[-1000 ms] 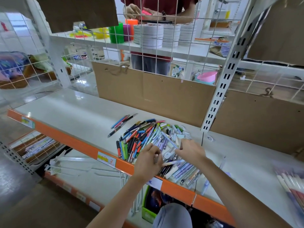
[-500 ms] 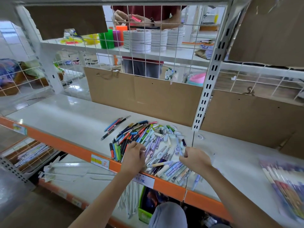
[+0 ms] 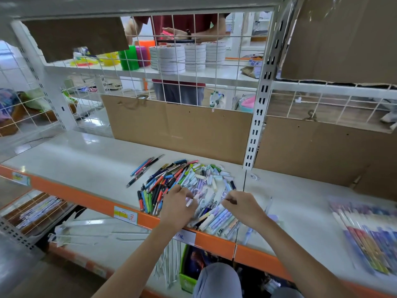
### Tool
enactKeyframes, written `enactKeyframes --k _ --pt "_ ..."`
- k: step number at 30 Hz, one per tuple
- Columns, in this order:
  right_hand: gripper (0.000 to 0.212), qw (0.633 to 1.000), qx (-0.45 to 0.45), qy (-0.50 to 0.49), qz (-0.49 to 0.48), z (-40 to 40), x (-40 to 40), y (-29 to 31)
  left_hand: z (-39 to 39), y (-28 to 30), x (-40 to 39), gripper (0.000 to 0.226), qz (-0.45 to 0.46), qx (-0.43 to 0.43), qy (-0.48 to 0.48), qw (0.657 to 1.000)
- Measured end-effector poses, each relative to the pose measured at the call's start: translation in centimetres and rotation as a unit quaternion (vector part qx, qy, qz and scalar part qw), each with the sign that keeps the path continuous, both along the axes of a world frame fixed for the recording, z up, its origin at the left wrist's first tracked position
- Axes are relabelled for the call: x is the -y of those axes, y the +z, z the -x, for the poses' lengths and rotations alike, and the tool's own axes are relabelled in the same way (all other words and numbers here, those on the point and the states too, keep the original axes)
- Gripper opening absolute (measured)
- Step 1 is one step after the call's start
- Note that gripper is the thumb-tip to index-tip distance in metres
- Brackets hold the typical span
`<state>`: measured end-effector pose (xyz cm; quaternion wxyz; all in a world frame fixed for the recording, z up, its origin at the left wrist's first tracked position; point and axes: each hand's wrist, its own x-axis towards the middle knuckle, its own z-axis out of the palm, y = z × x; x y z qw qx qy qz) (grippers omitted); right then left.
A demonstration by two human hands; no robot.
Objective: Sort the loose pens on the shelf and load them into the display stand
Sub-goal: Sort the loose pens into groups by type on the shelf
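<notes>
Since the frame half a second back, the left hand (image 3: 178,203) has slid inward across the heap and now pinches a pale pink-and-white pen (image 3: 192,200) between curled fingers, while the right hand (image 3: 240,206) has shifted little, its fingers bent down into the pile; whether it holds anything there I cannot tell. The loose heap of mixed plastic pens (image 3: 184,186) lies on the glossy white shelf with an orange front lip (image 3: 86,166), spreading from the hands out toward 12 o'clock, dark and bright barrels at 10 o'clock of the hands, pastel ones and short caps at 12 and 1. A few slim blue, pink and black pens (image 3: 146,166) lie apart at 10 o'clock of the heap, probably set aside as a sorted kind. At 3 o'clock, well apart, a clear flat packet of coloured pens (image 3: 369,237) lies blurred near the shelf edge. No display stand can be made out for certain, so loading appears not yet begun. Both hands work at the near rim of the heap, likely because pens there can be drawn out singly without disturbing the rest. Behind the white wire grid (image 3: 193,61) a person in a dark red shirt (image 3: 184,20) stands handling something pink.
</notes>
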<state>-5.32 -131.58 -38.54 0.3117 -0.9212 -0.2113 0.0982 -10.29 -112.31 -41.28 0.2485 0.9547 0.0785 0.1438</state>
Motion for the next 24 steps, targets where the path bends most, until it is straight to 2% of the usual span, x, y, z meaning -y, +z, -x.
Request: enactKeyframes --k 2,4,7,10,14,21,24 --pt "0.028 0.997 -0.048 0.02 -0.058 0.6 -0.6 0.5 0.4 0.0 1.3 0.009 0.079 0.059 -0.062 0.993" --pt "0.028 0.99 -0.092 0.022 -0.109 1.1 -1.2 0.5 0.7 0.1 2.6 0.006 0.118 0.08 -0.119 0.983" --pt "0.028 0.988 -0.073 -0.02 -0.135 1.3 -1.2 0.3 0.7 0.0 3.0 0.009 0.141 0.067 -0.134 0.979" --pt "0.031 0.986 -0.042 -0.079 -0.143 0.9 0.2 0.1 0.9 -0.7 1.5 0.005 0.096 0.029 -0.1 0.99" --pt "0.032 0.975 -0.068 -0.135 -0.162 1.0 2.0 -0.9 2.0 -2.3 0.1 0.013 0.023 -0.004 -0.097 0.995" --pt "0.019 0.981 -0.022 -0.145 -0.123 2.4 2.4 -3.2 2.8 -2.8 0.3 0.015 0.044 0.006 -0.071 0.996" --pt "0.026 0.983 0.002 -0.153 -0.1 2.7 2.3 -3.5 2.1 -2.3 -0.7 0.014 0.026 0.029 -0.009 0.999"
